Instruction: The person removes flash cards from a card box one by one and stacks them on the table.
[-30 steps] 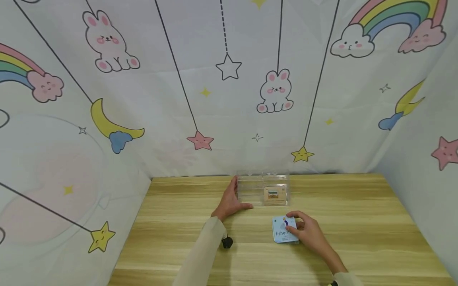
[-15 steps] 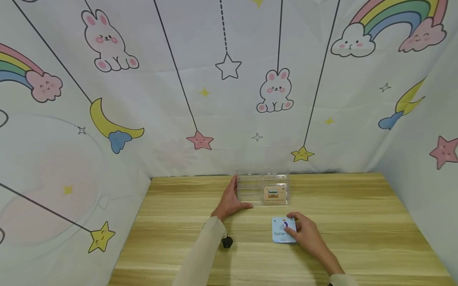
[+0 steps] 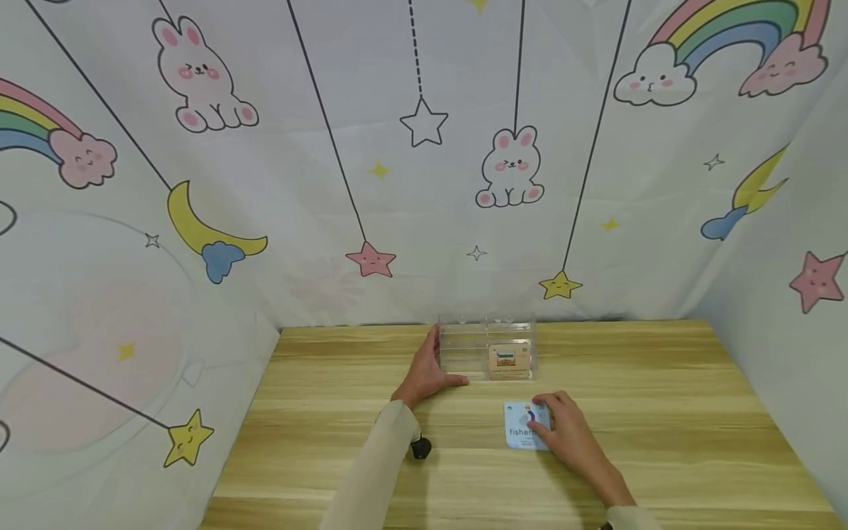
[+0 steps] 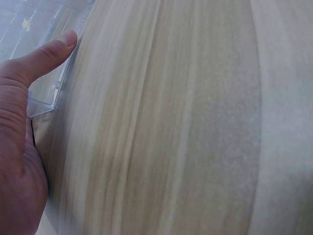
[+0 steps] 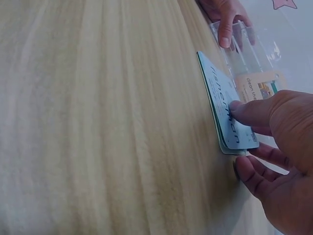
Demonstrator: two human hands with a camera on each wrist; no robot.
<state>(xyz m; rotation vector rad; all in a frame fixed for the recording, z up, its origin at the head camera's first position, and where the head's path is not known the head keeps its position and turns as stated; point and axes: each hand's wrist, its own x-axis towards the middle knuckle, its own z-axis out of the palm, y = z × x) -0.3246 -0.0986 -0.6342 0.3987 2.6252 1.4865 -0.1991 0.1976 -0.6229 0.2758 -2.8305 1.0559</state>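
Observation:
My left hand (image 3: 422,374) holds the left end of a clear plastic organizer box (image 3: 462,355), its thumb along the front edge. In the left wrist view that thumb lies over the box's clear edge (image 4: 46,105). A tan picture card (image 3: 510,361) stands in the lower right compartment. In front of the box, my right hand (image 3: 571,434) pinches a small stack of light blue flash cards (image 3: 519,436) at the right side. The right wrist view shows the stack (image 5: 220,98) tilted, "fisherman" on its top card, the thumb on its face and fingers beneath.
The wood-grain table (image 3: 318,412) carries the box near its back edge. A cloth backdrop (image 3: 424,213) printed with rabbits and stars rises right behind the box, and cloth walls stand at left and right.
My right hand has shifted the flash cards slightly and their edges look more even than a second ago. The left hand and the box have stayed in place.

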